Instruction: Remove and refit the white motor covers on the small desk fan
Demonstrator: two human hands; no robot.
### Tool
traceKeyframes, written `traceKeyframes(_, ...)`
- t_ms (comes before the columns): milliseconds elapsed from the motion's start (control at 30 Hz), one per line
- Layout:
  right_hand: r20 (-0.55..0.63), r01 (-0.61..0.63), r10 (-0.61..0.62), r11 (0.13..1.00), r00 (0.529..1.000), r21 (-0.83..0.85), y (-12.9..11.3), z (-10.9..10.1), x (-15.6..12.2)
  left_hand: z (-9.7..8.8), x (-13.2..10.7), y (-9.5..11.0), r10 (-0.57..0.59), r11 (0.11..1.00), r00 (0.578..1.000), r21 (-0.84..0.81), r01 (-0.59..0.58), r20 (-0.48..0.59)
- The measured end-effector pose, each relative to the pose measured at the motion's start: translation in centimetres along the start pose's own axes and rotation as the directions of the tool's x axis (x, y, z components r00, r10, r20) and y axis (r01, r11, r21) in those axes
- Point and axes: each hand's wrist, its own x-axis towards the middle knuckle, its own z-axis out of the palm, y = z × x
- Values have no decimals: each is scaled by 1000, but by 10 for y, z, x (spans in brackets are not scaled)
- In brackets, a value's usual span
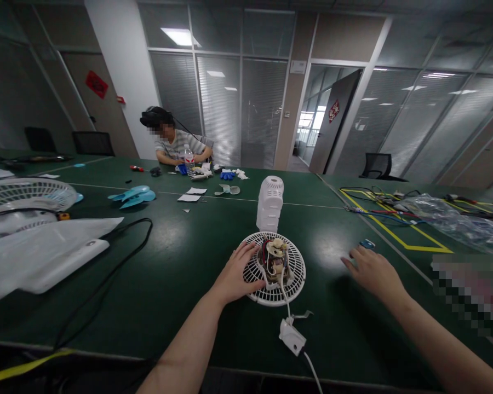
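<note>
A round white fan grille (298, 268) lies on the green table, with an exposed fan motor (278, 261) and its wires at the centre. My left hand (236, 273) rests on the grille's left side, thumb and fingers spread. A white cable runs from the motor to a small white plastic part (292, 336) near the table's front edge. Just behind the grille stands a white fan housing (270, 202), upright and slotted at the top. To the right, my right hand (372, 271) is over the table with its thumb apart, beside a small blue object (367, 244).
At left are another white fan grille (28, 191), a white panel (69, 265), a black cable and blue fan blades (133, 196). A person (176, 142) sits across the table by a bottle (189, 157) and blue gloves (227, 175). Yellow tape, wires and plastic wrap (447, 216) lie right.
</note>
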Motion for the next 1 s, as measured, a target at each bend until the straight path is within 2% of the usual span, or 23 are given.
traceKeyframes(67,-79,27,-13,983,997,180,-33,-11,24,0,0,0,3,1000,1000,-9,-3,-14)
traceKeyframes(133,-120,61,-9,898,993,435,-69,-18,56,-1,1,1,12,1000,1000,-11,-12,-14)
traceKeyframes(167,-133,74,-11,873,991,481,-87,-20,74,-1,1,1,17,1000,1000,-9,-17,-10)
traceKeyframes(300,-195,49,71,835,978,548,-151,-19,146,-1,1,0,26,1000,999,-4,-26,-19)
traceKeyframes(433,-193,-143,280,840,940,524,-191,-18,192,-1,2,-3,46,999,999,-4,-46,-17)
traceKeyframes(533,-168,-239,359,838,918,490,-204,-17,204,-3,2,-4,45,999,999,7,-45,-13)
traceKeyframes(800,-217,-258,380,861,899,438,-206,-14,197,-4,1,-4,39,999,999,18,-38,-9)
traceKeyframes(900,-228,-259,388,858,893,443,-205,-21,196,-4,1,-4,27,999,1000,23,-27,-5)
traceKeyframes(1000,-270,-233,411,828,871,510,-199,-38,192,-4,1,-4,25,999,1000,27,-25,-5)
